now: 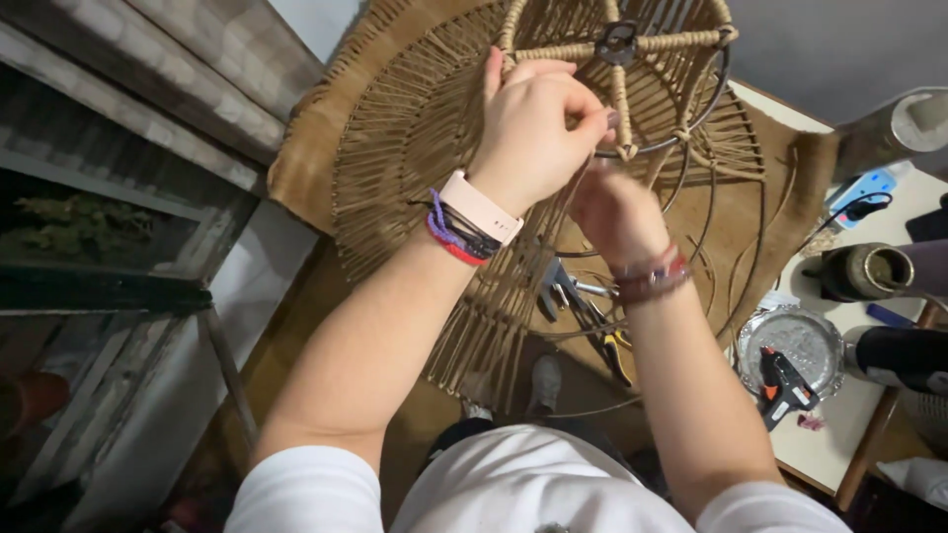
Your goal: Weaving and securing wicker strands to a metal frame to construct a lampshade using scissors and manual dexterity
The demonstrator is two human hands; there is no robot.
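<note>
Nearest me, pliers point(578, 301) lie below my wrists. My right hand point(617, 212) sits under the left, its fingers hidden among the cords, so I cannot tell its grip. My left hand point(533, 123) pinches a tan cord point(622, 109) on the woven wire frame point(434, 128), beyond the desk's point(839, 434) left edge.

The woven frame point(434, 128) is tan cord in radiating lines on dark wire. The watch strap point(481, 205) is pale pink, beside purple, black and red bracelets point(452, 235). Right, the glue gun point(782, 383) is black and orange on a silver foil tray point(805, 336).
</note>
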